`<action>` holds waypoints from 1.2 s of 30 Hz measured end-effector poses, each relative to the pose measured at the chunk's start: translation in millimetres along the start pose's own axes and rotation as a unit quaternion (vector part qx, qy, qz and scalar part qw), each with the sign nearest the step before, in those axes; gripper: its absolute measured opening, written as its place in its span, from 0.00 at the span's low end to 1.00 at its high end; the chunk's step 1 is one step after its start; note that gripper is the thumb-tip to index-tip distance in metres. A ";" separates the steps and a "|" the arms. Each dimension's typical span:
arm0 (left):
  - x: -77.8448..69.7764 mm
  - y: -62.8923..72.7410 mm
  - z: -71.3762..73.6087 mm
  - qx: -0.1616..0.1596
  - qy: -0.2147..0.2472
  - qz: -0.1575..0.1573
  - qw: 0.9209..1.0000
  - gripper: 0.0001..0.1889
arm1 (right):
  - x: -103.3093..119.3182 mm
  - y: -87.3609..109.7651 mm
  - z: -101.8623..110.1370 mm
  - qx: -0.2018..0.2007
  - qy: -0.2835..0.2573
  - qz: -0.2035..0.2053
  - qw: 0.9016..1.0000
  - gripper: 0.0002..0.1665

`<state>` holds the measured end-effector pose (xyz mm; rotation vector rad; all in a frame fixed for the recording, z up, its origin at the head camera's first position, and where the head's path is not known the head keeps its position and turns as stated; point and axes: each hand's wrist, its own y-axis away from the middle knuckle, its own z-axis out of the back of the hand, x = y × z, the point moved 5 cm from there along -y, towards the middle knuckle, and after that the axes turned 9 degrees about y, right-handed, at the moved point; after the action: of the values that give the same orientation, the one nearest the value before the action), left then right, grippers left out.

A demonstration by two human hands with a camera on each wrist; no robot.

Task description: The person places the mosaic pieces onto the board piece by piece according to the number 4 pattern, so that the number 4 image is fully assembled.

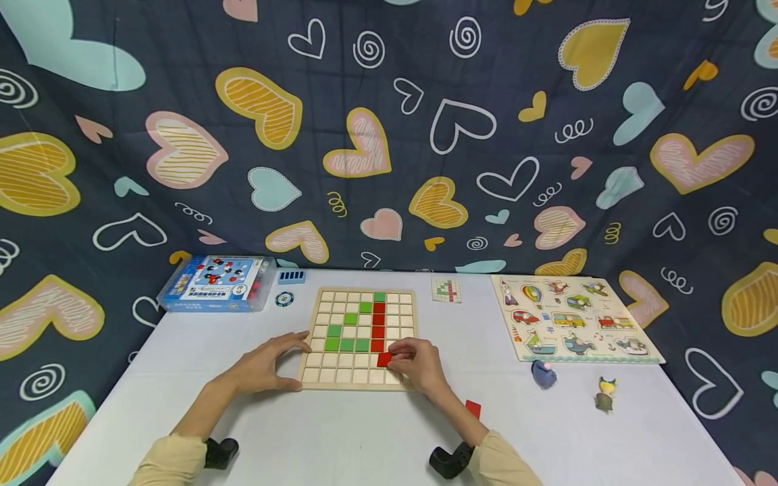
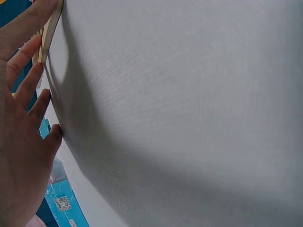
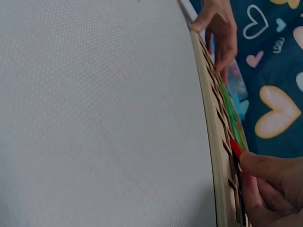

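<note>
A wooden grid board (image 1: pixel 358 387) with square cells lies on the table, holding several green tiles (image 1: pixel 350 318) and a column of red tiles (image 1: pixel 378 320). Between thumb and fingers, my right hand (image 1: pixel 421 366) pinches a red square tile (image 1: pixel 383 360) at the cell just below that column. The right wrist view shows this red tile (image 3: pixel 235 146) tilted over the grid. My left hand (image 1: pixel 264 364) rests at the board's left edge, its thumb by the near corner and its fingers spread. Partly hidden by my right forearm is another red piece (image 1: pixel 473 408).
Behind the board lies a small pattern card (image 1: pixel 446 290). A picture puzzle board (image 1: pixel 571 317) is at right, with a blue figurine (image 1: pixel 543 374) and a small doll (image 1: pixel 605 394) before it. At back left are a plastic box (image 1: pixel 215 283), a blue card (image 1: pixel 292 277) and a round chip (image 1: pixel 284 299).
</note>
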<state>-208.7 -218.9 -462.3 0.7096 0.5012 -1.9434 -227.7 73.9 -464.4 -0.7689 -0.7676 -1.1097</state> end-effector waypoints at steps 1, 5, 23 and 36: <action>-0.2 0.0 0.2 -0.001 0.000 -0.001 1.000 0.32 | 0.0 -0.5 -1.1 0.002 0.000 0.000 1.000 0.13; -0.7 0.2 0.6 -0.001 -0.001 -0.002 1.000 0.32 | 0.3 -1.3 -5.0 0.007 0.002 -0.001 1.000 0.14; -2.0 0.7 0.3 0.002 0.006 0.004 1.000 0.32 | 4.4 6.5 10.4 0.010 -0.007 -0.008 1.000 0.14; -4.3 1.2 2.9 0.004 0.008 0.014 1.000 0.33 | -29.0 44.5 85.0 0.002 0.042 -0.065 0.997 0.15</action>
<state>-206.8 -218.4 -457.4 0.7357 0.4908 -1.9163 -205.2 170.7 -451.3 -0.6715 -0.7562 -1.2499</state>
